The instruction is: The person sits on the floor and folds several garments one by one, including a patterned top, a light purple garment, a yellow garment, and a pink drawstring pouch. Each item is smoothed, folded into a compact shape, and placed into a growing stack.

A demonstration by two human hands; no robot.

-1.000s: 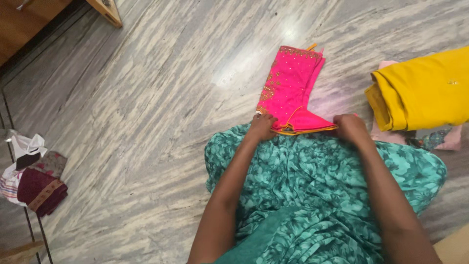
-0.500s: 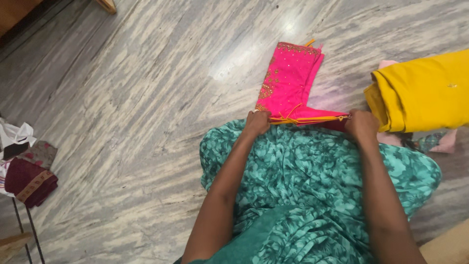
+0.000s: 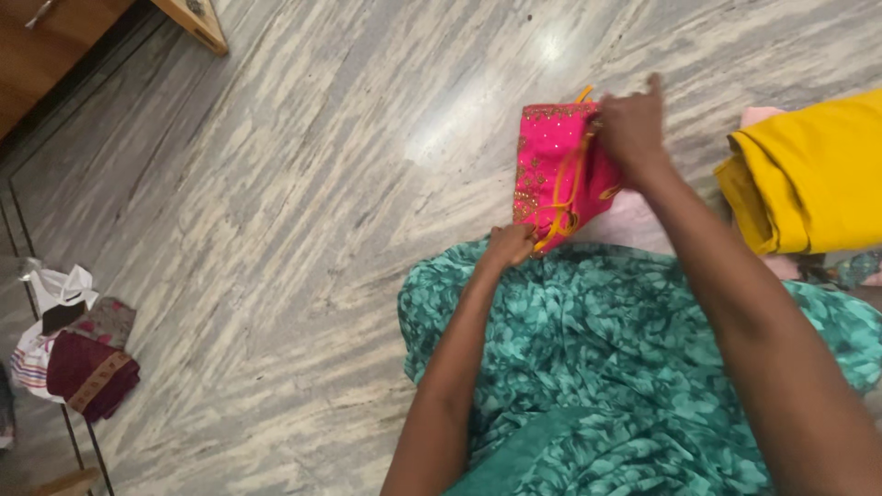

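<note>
I see pink embroidered blouse (image 3: 551, 174) folded on grey marble floor (image 3: 276, 230), just ahead of green patterned lap. Left hand (image 3: 511, 245) pinches near edge. Right hand (image 3: 632, 124) grips far corner, forefinger extended. Yellow folded cloth (image 3: 813, 174) to right.

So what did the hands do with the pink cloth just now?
The right hand carried the near flap of the pink blouse up and over to its far edge, folding it narrower. The left hand stayed pinching the near corner. The yellow cloth stayed put.
</note>
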